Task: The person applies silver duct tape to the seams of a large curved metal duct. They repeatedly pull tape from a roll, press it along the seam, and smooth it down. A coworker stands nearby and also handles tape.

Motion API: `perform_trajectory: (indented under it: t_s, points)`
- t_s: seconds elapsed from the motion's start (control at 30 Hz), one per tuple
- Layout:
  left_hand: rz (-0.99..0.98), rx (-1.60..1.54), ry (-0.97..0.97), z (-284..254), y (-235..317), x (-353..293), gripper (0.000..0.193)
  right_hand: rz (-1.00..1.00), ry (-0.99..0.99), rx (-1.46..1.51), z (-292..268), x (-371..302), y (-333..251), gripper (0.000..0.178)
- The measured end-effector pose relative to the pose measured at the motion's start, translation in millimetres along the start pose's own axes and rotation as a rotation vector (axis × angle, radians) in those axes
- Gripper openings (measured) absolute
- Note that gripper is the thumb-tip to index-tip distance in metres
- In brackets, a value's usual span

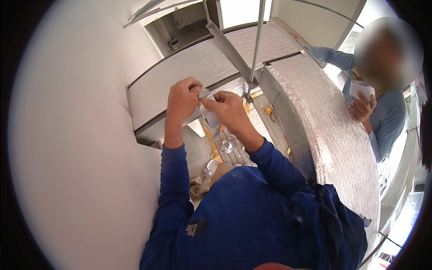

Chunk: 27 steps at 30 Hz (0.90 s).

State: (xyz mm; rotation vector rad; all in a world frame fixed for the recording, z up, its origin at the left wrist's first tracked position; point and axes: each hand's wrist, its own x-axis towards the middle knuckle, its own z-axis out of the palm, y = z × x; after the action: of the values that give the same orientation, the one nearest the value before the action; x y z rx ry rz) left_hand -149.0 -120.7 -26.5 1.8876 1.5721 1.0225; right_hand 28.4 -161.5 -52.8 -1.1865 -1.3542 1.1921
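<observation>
My left hand (182, 99) and my right hand (229, 112) meet in the middle of the head view, fingers of both pinched on a thin strip of tape (204, 95). A white, paper-like part (212, 119) of it hangs below my right fingers. Its far end is hidden behind the hands. Both hands are above the gap beside a silver foil-covered duct (189, 65), close to its near edge. Blue sleeves cover my forearms.
A second foil-covered duct (328, 121) curves down the right. A metal bracket (229, 51) and a threaded rod (257, 40) cross the far duct. At right, a co-worker (387, 103) holds a white piece (361, 89). White curls (227, 146) lie on the perforated platform (240, 157) below.
</observation>
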Motion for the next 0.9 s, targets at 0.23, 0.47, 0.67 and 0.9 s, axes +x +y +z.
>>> perform_trajectory:
  t_s: [0.23, 0.47, 0.67, 0.9]
  points:
    - [-0.054, -0.026, -0.008, -2, 3, 6, 0.016, 0.021, -0.068, 0.02, -8, 6, -9, 0.045]
    - [-0.054, 0.041, -0.013, -4, 1, 13, 0.015, 0.046, -0.074, -0.049, -7, 9, -12, 0.051]
    - [-0.041, 0.079, 0.002, -3, -4, 18, 0.015, 0.017, -0.013, 0.019, 0, 11, -9, 0.044]
    - [-0.073, 0.118, -0.009, -3, -1, 20, 0.016, 0.029, -0.022, 0.05, -1, 11, -10, 0.044]
